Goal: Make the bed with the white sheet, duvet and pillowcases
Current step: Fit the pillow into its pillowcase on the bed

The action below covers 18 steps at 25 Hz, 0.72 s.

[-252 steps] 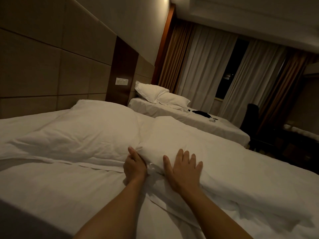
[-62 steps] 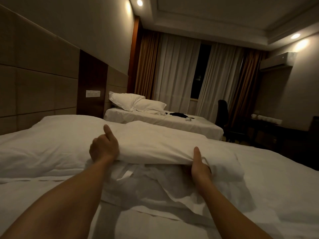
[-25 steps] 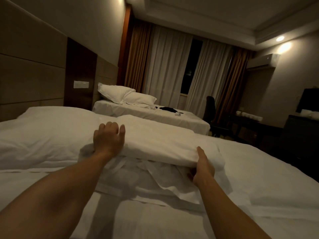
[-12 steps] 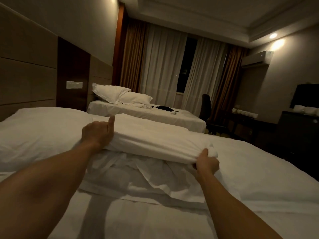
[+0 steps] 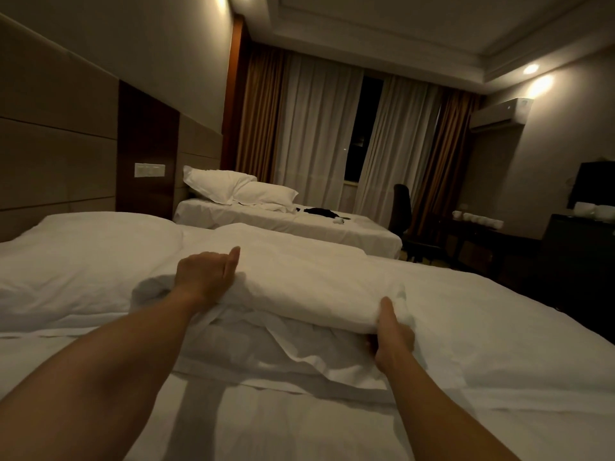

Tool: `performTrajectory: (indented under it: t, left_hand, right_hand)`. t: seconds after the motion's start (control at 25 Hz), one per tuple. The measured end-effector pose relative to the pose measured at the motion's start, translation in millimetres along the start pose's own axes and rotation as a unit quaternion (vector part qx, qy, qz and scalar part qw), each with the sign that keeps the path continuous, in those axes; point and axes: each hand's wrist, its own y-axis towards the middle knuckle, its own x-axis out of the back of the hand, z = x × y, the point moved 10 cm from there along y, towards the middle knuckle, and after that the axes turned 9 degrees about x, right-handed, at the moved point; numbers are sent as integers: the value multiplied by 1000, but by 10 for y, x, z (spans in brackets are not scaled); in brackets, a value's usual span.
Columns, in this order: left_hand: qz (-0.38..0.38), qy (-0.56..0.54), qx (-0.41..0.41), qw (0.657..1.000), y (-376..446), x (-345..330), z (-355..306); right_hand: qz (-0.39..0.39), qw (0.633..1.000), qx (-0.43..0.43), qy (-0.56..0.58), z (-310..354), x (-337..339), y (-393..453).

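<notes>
A big bed [image 5: 499,344] with a white sheet [image 5: 299,427] fills the near part of the room, from the bottom edge up to the padded headboard wall [image 5: 56,144] on the left. A second bed [image 5: 286,224] stands behind it, near the long curtains [image 5: 319,128], and it has two white pillows [image 5: 233,188] at its head and a small dark thing [image 5: 321,211] lying on top; it is too dim to tell what that is.

On the near bed, a fat white pillow [image 5: 83,261] lies at the head end on the left. Just beside it lies a second pillow [image 5: 299,277], and this one is raised off the bed at its near edge. Loose, crumpled white cloth [image 5: 266,344] sits under it, and it looks like the open end of a pillowcase.

A dark chair [image 5: 401,214] stands past the far bed, next to a dark desk [image 5: 482,241].

The left hand [image 5: 206,274] grips the left end of the raised pillow, with the fingers curled into the cloth and the thumb sticking up. The right hand [image 5: 391,334] holds the right end from below, with the thumb on the near side and the fingers tucked under where they do not show
</notes>
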Motion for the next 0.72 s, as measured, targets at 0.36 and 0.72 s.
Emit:
performTrajectory:
  t: [0.36, 0.72]
  left_hand:
    - [-32, -41, 56, 997, 109, 189, 107]
    - [-25, -46, 116, 992, 46, 122, 774]
  right_hand:
    - [-65, 995, 73, -28, 285, 165, 296]
    - [-53, 997, 49, -25, 3, 71, 115]
